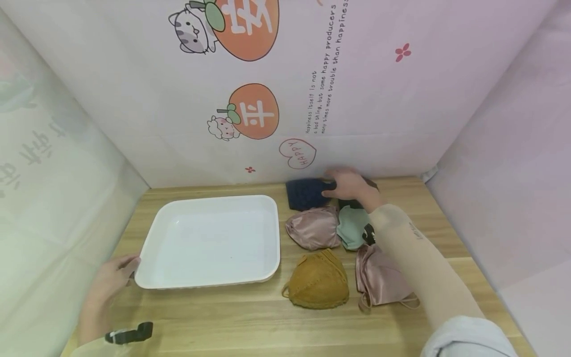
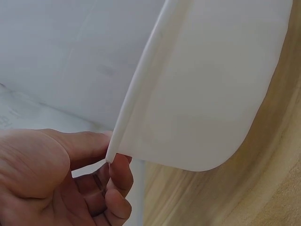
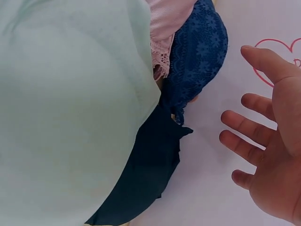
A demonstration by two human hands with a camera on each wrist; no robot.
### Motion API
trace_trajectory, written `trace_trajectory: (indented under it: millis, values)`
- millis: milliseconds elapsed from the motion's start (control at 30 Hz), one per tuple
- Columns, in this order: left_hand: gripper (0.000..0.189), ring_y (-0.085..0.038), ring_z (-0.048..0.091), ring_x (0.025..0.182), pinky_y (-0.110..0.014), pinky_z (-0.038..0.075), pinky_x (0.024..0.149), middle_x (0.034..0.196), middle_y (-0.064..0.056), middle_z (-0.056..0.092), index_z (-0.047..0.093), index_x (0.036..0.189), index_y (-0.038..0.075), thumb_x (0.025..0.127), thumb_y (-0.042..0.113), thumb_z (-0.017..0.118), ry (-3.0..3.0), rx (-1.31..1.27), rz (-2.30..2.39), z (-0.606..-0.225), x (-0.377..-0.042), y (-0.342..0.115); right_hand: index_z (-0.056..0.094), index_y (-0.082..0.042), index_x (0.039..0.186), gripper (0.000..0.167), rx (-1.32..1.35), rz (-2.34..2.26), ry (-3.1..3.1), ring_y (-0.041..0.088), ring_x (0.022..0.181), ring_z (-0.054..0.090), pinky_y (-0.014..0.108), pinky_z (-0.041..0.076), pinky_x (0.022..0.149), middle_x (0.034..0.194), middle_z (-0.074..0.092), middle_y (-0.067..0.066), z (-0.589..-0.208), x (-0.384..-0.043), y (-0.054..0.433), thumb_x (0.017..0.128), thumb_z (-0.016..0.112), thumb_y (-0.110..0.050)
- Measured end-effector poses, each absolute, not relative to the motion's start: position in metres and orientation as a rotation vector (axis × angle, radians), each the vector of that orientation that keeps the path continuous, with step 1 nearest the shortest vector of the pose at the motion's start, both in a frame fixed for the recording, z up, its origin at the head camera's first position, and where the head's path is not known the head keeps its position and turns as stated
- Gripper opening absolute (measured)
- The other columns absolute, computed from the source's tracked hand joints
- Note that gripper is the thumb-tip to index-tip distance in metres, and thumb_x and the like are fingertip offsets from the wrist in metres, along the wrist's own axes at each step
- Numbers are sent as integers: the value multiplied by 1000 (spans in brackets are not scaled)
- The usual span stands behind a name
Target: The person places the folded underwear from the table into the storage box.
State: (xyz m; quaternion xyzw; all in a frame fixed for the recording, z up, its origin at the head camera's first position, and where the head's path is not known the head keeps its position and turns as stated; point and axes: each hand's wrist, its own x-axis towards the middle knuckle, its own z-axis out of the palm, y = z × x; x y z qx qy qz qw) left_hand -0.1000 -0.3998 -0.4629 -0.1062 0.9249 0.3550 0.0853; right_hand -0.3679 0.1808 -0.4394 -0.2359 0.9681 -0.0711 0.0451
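Observation:
My left hand (image 1: 109,280) pinches the near-left corner of the rim of a white tray (image 2: 202,89), thumb on one side and fingers curled on the other. Nothing lies inside the tray. Over at the back right, my right hand (image 3: 277,122) is spread with nothing in it. In the head view it hovers at a navy lace bra (image 1: 305,193) and a dark green folded one (image 3: 146,174), partly covering both. Closer in lie a pink satin bra (image 1: 314,228) and a mint one (image 1: 352,228), the latter partly behind my right arm.
A mustard bra (image 1: 318,280) and another pink satin bra (image 1: 381,277) lie nearer on the wooden table (image 1: 214,317). White printed cloth (image 1: 357,99) walls the back and both sides, rising right behind the navy bra.

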Motion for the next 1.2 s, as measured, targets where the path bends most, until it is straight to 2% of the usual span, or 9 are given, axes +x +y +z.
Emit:
trace_trajectory:
  millis: [167, 400, 767, 1033, 1200]
  values:
    - [53, -5, 58, 81, -23, 57, 70, 113, -22, 64, 42, 140, -16, 110, 27, 36, 2741, -333, 1088, -463, -98, -400, 56, -8, 140, 70, -715, -253, 2938, 35, 136, 49, 51, 39, 116, 141, 59, 12, -444, -375, 176, 85, 74, -48]
    - [53, -7, 57, 81, -22, 55, 68, 109, -19, 66, 43, 140, -15, 110, 29, 36, 2748, -355, 1070, -465, -100, -401, 53, -10, 143, 73, -734, -260, 2905, 36, 140, 45, 53, 35, 118, 146, 55, 12, -452, -383, 175, 84, 77, -46]
    - [55, -6, 57, 84, -23, 56, 70, 115, -22, 65, 42, 142, -13, 110, 31, 35, 2731, -372, 1081, -467, -102, -403, 50, -12, 147, 78, -736, -251, 2850, 37, 144, 39, 54, 31, 121, 151, 50, 11, -460, -392, 173, 82, 79, -45]
    - [51, -10, 57, 74, -24, 56, 65, 93, -8, 65, 44, 139, -16, 109, 25, 38, 2740, -344, 1078, -466, -105, -403, 47, -8, 148, 83, -701, -223, 2821, 36, 146, 37, 53, 27, 123, 152, 49, 13, -467, -396, 174, 83, 77, -50]
    - [51, -9, 59, 75, -25, 57, 66, 101, -14, 68, 45, 139, -15, 109, 25, 37, 2733, -342, 1086, -467, -104, -404, 49, -6, 146, 86, -693, -207, 2822, 38, 145, 37, 55, 27, 122, 151, 49, 15, -473, -398, 174, 80, 78, -52]
